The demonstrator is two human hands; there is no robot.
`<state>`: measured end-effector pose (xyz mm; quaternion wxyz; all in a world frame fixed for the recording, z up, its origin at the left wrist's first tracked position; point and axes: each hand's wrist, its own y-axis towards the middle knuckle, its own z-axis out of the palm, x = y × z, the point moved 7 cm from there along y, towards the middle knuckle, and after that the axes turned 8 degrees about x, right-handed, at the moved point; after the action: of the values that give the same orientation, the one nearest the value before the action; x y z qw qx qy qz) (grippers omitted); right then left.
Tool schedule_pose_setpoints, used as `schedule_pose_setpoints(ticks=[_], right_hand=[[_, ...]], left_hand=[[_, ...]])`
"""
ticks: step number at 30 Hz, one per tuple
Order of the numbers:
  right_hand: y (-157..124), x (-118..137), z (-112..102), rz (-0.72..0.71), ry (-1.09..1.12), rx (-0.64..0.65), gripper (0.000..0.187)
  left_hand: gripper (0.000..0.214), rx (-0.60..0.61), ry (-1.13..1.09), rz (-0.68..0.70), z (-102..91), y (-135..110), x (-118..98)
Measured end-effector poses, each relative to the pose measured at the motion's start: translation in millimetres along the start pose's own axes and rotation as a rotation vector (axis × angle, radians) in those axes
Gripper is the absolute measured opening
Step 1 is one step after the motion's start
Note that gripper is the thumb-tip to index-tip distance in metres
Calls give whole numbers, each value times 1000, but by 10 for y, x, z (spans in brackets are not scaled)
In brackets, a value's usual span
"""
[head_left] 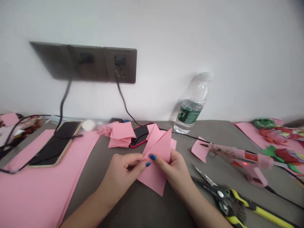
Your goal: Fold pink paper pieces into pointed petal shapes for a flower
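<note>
A folded pink paper square [158,151] is held above the grey table [133,202], one corner pointing up. My left hand [123,172] pinches its left edge with thumb and fingers. My right hand [174,167] grips its right side, with the blue-nailed fingertips pressing on the fold. More pink paper lies under the hands, touching the table.
A stack of pink squares [120,133] and a red phone [140,134] lie behind the hands. A phone on a cable [57,142] rests on pink sheets [30,186] at left. Scissors [213,185], yellow-handled pliers [244,202], a pink glue gun [247,160], a water bottle [192,106] and paper flowers [280,142] sit right.
</note>
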<state>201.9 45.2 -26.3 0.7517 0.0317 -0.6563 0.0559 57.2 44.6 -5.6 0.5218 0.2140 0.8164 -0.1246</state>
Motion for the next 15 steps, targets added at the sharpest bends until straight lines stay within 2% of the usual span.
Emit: schedule_pose_setpoints(ticks=[15], right_hand=[[0,31,10,18,-30,-2,34]], left_hand=[[33,14,-12,4,14,4,5]])
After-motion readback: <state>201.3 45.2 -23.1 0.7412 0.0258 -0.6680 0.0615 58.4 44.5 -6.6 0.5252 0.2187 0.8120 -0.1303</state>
